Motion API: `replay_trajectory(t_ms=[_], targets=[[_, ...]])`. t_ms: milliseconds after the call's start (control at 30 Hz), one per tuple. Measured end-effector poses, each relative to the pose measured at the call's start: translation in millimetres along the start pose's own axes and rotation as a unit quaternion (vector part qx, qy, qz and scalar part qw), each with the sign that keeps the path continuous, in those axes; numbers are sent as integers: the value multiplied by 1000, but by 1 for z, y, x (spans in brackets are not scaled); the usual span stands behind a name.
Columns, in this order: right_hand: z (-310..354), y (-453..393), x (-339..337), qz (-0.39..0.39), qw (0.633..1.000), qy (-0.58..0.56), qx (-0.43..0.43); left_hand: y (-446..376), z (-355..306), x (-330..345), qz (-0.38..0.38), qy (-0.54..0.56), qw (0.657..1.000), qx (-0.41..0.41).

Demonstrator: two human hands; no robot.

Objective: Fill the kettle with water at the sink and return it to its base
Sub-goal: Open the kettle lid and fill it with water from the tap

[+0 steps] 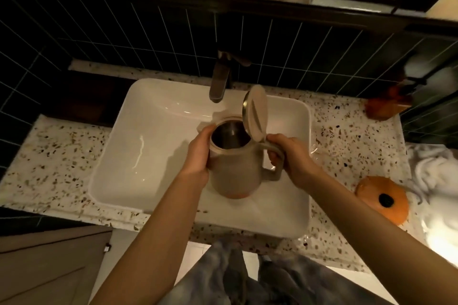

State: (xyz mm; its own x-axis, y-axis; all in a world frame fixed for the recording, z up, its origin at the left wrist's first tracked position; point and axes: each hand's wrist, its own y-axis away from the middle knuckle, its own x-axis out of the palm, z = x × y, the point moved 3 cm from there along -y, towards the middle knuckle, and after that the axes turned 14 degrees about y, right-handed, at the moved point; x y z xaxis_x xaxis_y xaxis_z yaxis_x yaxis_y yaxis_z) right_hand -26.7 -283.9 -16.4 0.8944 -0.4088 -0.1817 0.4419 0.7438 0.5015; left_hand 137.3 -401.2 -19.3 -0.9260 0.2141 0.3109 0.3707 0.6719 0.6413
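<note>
A beige kettle (235, 171) hangs upright over the white sink basin (138, 156). Its lid (256, 112) stands flipped open, showing a dark metal inside. My right hand (290, 156) grips the kettle's handle. My left hand (198, 153) presses flat against the kettle's left side near the rim. The dark faucet (219, 82) juts out just above and left of the kettle's mouth; no water runs from it. The round orange kettle base (383, 199) with a black centre lies on the counter to the right of the sink.
The speckled stone counter (57, 156) runs around the sink. White cloth (436, 181) is heaped at the far right beside the base. An orange-brown object (386, 106) sits at the back right. Dark tiles (124, 30) and a mirror ledge rise behind the faucet.
</note>
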Motion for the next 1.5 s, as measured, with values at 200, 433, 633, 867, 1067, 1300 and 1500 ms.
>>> replay_trajectory(t_ms=[200,433,633,867,1067,1300,1500], targets=[[-1,-44,25,20,992,-64,105,-56,-20,-6,-34,-37,994,-99],[12,-81,35,25,994,-46,97,-99,-44,-4,-19,-48,994,-99],[19,-96,31,31,996,-21,81,-122,-53,-6,-49,-53,996,-54],[9,-108,36,-17,997,35,69,-123,-47,-9,-34,-17,999,-10],[-3,-113,41,-47,997,37,49,-119,-37,-17,-47,-69,996,23],[-3,-121,38,-78,995,52,39,-119,-30,-24,-50,-81,994,46],[-7,-127,37,-73,995,68,28,-102,-57,-15,-62,-169,932,313]])
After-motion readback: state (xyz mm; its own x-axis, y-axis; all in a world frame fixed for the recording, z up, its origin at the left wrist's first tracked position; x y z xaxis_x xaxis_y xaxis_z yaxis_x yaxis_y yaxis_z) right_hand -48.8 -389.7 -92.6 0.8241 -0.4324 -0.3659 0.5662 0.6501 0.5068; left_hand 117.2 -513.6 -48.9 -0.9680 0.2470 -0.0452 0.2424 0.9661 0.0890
